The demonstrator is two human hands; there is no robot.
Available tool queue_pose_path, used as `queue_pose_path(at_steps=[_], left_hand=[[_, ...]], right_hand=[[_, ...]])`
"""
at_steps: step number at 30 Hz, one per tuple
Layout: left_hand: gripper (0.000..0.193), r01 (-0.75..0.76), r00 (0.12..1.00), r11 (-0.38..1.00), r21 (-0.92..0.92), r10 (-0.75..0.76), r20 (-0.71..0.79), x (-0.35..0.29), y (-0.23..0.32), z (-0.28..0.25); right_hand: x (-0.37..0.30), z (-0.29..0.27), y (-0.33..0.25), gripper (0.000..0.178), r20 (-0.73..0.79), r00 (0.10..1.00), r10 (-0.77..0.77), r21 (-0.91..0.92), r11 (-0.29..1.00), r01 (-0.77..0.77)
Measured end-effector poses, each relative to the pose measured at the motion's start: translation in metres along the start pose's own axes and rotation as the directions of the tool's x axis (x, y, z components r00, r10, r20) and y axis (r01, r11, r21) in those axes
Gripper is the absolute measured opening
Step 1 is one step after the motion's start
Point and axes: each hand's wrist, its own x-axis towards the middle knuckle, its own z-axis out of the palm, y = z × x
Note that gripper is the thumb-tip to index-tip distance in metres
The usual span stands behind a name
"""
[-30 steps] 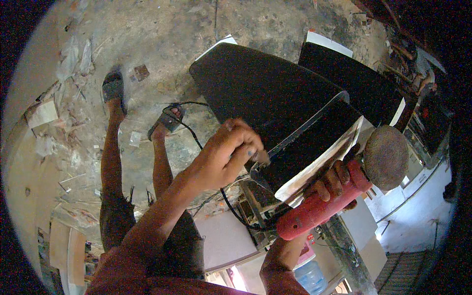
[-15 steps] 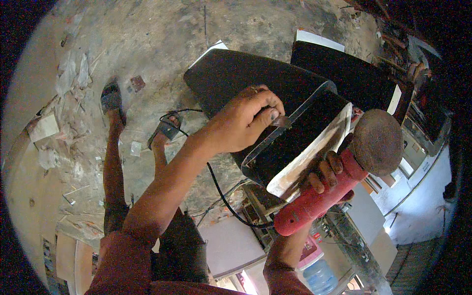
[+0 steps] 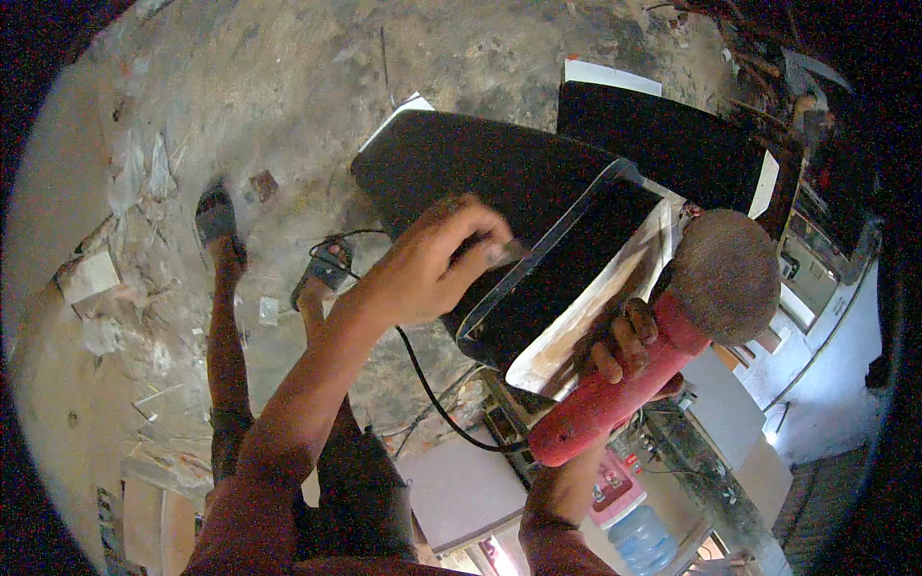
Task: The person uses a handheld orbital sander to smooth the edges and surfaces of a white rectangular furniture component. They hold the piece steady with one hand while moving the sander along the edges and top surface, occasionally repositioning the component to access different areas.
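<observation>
My right hand (image 3: 624, 341) is wrapped round the red body of a corded disc sander (image 3: 600, 398). Its round brown disc (image 3: 728, 278) faces up, and a black cable (image 3: 432, 379) leaves the rear end. My left hand (image 3: 437, 254), blurred by motion, pinches a small thin piece (image 3: 514, 252) between thumb and fingers; its kind is not clear. Just beyond those fingertips is a large black box-like piece (image 3: 471, 149) with a grey edge strip (image 3: 552, 245). A pale, worn board (image 3: 586, 317) lies along its near side, partly behind the sander.
A second black piece (image 3: 663, 130) with white end parts stands at the far right. Below left are my legs and sandals (image 3: 219, 216) on a stained floor (image 3: 288, 77) with scraps. A pale panel (image 3: 461, 490) and a blue water bottle (image 3: 642, 540) sit near the lower edge.
My left hand has drawn back to the left and slightly down from the edge strip, still pinching the small piece. The sander stays in my right hand, nearly unmoved.
</observation>
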Motion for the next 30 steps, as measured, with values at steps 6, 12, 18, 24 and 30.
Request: queue_pose_path(at_steps=[6,12,18,24,30], left_hand=[[0.007,-0.005,1.0,1.0,-0.024,0.004,-0.005,0.013,-0.01,0.002],[0.009,-0.074,0.997,0.995,-0.065,0.074,0.006,0.067,-0.019,0.019],[0.009,-0.049,0.996,0.998,0.044,0.045,0.083,0.028,-0.001,-0.001],[0.007,-0.107,0.994,0.994,-0.027,0.107,-0.022,0.061,-0.006,0.016],[0.006,-0.015,0.999,1.0,0.009,0.015,0.044,-0.007,0.006,-0.004]], right_hand=[[-0.007,-0.004,0.005,0.107,-0.042,0.999,-0.022,0.011,1.0,0.023],[-0.011,-0.008,0.001,0.097,-0.046,0.998,-0.043,-0.041,0.998,0.041],[-0.012,-0.007,0.005,0.083,0.017,1.0,-0.009,0.068,0.998,0.008],[-0.007,-0.002,0.003,0.07,0.043,0.999,0.021,0.098,0.995,-0.026],[-0.012,-0.005,0.006,0.088,-0.005,1.0,-0.028,0.033,0.999,0.028]])
